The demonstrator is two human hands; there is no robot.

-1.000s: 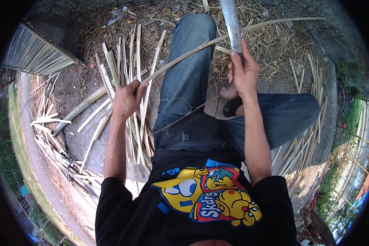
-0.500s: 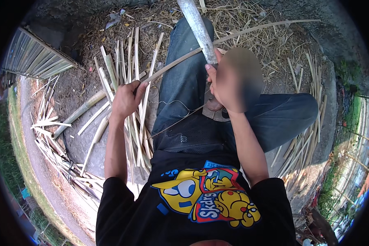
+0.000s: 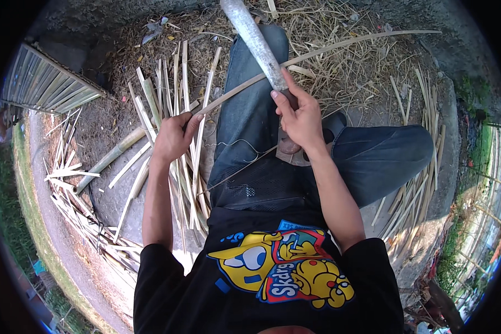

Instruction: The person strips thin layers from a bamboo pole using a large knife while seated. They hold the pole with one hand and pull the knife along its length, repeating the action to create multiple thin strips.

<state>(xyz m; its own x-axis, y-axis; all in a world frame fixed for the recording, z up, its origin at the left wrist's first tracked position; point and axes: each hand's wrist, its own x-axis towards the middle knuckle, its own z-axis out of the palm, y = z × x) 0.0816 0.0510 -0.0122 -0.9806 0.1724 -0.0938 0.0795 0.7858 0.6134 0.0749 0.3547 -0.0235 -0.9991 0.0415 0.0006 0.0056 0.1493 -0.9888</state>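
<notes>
My left hand [image 3: 175, 136] is closed round the near end of a long bamboo strip [image 3: 234, 93]. The strip slants up to the right over my raised knee and bends toward the far right. In my right hand [image 3: 301, 121] is the dark handle of a large knife with a broad, whitish-grey blade [image 3: 253, 45]. This blade points away and to the left, and it crosses the strip near the handle. My index finger is stretched out along the strip by the blade; whether it presses on the strip is hard to tell.
Cut bamboo strips [image 3: 183, 183] lie in a pile at my left, with a thicker bamboo pole [image 3: 110, 158] beside them. More strips [image 3: 423, 195] lie at the right. Thin shavings [image 3: 345, 78] cover the ground ahead. A slatted bamboo panel [image 3: 53, 78] stands at the far left.
The knife's blade has shifted a little left and nearer to me. The strip's far end has moved slightly right. My left hand stays almost where it was, still on the strip.
</notes>
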